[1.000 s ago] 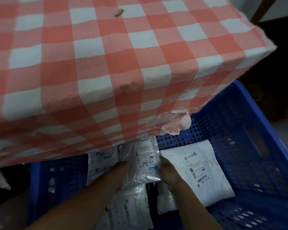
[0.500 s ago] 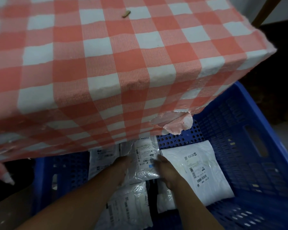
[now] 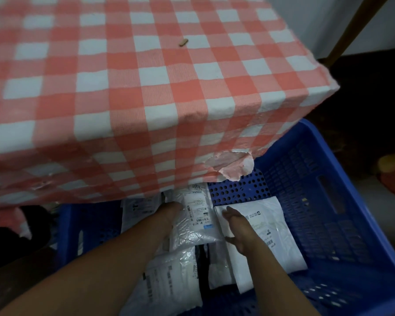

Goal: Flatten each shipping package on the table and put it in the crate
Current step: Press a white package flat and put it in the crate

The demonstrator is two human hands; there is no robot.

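Several flat white shipping packages lie in the blue crate below the table edge. Both my hands reach down into the crate. My left hand rests against the left side of a clear-wrapped package with a barcode label. My right hand, fingers fairly straight, lies on a white package to the right, just beside the labelled one. Another crinkled package lies under my left forearm, and a further one shows at the left, partly under the cloth.
A table with a red-and-white checked cloth overhangs the far part of the crate. A small brown scrap lies on the cloth. The cloth's edge is torn. A wooden pole leans at the upper right; the floor around is dark.
My right hand has come off the labelled package's right edge and now lies on the white package beside it. The view tilted up, showing more table.
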